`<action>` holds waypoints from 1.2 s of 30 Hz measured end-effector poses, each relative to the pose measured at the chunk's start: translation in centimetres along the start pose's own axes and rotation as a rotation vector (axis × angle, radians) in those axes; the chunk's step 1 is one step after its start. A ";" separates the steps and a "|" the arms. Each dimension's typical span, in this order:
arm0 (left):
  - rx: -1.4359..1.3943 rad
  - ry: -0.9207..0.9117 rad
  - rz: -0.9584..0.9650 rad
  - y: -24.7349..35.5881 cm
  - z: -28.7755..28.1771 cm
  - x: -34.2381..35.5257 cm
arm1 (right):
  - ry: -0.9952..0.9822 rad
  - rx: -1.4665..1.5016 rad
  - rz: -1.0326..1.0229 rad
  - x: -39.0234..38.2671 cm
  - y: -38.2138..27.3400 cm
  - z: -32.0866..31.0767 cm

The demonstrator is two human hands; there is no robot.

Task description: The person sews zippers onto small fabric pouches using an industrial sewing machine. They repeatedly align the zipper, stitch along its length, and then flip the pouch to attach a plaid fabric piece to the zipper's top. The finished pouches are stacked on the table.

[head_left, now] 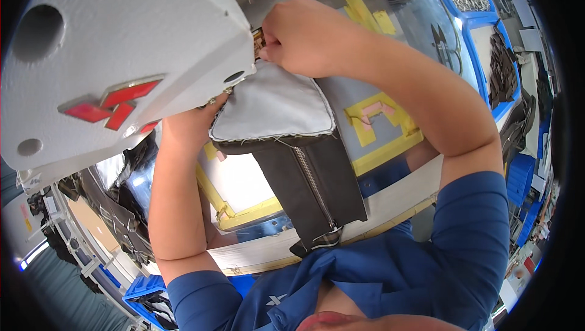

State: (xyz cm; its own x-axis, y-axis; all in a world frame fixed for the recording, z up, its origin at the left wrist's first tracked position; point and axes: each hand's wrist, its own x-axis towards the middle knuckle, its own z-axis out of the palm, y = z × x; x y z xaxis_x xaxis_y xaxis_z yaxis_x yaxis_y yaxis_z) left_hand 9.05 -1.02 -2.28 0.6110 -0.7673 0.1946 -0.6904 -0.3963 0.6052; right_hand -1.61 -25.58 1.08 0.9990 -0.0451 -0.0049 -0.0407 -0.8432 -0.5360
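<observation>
A dark fabric bag piece [314, 178] with a silver zipper lies on the table, its light grey lining panel [277, 105] facing up and its far end under the sewing machine head [140, 63]. My right hand [301, 35] is closed at the far edge of the lining, near the machine's needle area, with its fingertips pressed together on the fabric. Along the left edge of the lining is my left hand [198, 124], its fingers mostly hidden behind the machine head. The needle itself is hidden. Loose threads hang from the panel's near seam.
Yellow tape strips [387, 159] mark the table around the bag piece. Black thread snips [442, 44] lie at the right. Blue trays [503, 108] hold dark fabric pieces and metal parts. More dark fabric [119, 209] is piled at the left.
</observation>
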 end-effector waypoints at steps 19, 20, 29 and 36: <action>-0.295 -0.015 -0.232 -1.1 0.9 -0.2 | -0.016 0.006 0.016 -0.2 0.1 -0.4; -0.333 0.005 -0.202 -1.6 1.1 -0.4 | -0.017 0.006 0.015 -0.3 0.1 -0.5; 0.013 -0.148 -0.114 -2.1 0.0 -1.0 | -0.012 0.044 0.025 -0.3 0.3 0.1; 0.291 -0.238 -0.232 2.1 -2.9 -2.8 | -0.074 -0.032 0.028 0.0 -1.1 -0.8</action>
State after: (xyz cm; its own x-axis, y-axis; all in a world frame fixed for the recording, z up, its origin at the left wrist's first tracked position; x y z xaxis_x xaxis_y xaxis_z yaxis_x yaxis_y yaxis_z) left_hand 7.00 1.79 0.73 0.6802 -0.7224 -0.1243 -0.6466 -0.6712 0.3626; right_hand -1.63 -25.06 2.36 0.9962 -0.0304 -0.0822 -0.0681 -0.8589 -0.5075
